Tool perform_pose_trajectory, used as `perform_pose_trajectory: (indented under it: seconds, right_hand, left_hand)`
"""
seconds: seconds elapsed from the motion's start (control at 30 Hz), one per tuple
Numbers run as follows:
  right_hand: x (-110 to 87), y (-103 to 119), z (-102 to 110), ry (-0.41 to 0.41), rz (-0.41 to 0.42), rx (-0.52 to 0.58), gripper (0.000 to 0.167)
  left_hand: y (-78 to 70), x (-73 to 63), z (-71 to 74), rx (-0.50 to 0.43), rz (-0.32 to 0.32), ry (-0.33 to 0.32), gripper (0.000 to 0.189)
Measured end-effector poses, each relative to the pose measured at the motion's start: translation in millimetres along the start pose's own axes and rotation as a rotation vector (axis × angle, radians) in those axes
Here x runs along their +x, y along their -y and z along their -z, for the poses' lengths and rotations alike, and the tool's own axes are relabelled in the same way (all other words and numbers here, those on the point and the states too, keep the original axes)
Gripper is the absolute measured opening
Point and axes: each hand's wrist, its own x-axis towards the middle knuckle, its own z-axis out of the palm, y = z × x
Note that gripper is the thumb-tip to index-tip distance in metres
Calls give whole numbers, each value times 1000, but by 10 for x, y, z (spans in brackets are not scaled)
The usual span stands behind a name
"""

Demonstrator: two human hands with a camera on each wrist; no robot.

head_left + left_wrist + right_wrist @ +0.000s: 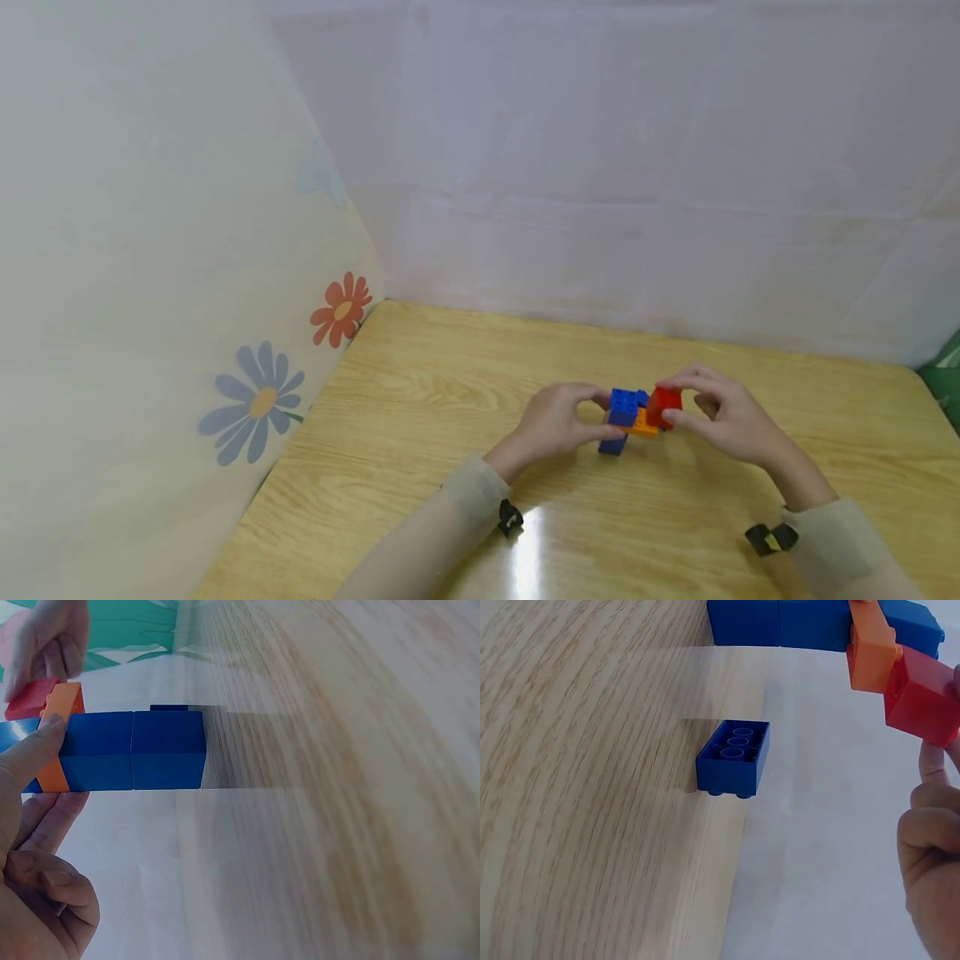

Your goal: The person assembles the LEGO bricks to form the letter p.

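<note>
A small tower of toy building bricks stands between the hands. Two stacked blue bricks (133, 750) form its lower part, an orange brick (871, 656) sticks out sideways above them, and another blue brick (623, 405) tops it. My left hand (551, 421) grips the tower near the orange layer, thumb on the near side and fingers behind. Between thumb and fingers, my right hand (731, 421) pinches a red brick (663, 407), right at the studs of the orange brick's jutting end. A loose blue brick (733, 759) lies beyond the tower, hollow underside showing.
The wood-grain table (420, 383) meets a pale cloth backdrop (600, 167) behind the bricks. On the left hangs a cloth printed with flowers (262, 402). Green material (947, 383) shows at the far right edge.
</note>
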Motion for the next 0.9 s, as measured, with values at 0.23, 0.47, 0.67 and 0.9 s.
perform_pose_trajectory:
  seconds: [0.23,0.47,0.67,0.9]
  right_hand:
    - [-13,10,5,5,12,1,40]
    - [4,60,-2,18,35,4,39]
    - [0,83,-7,18,36,-5,39]
    - [14,89,-17,26,49,-14,40]
  left_hand:
    - [-5,7,-1,6,-1,2,46]
    - [-23,2,12,10,12,14,48]
    - [-38,4,15,14,21,21,49]
    - [-45,4,15,23,20,15,50]
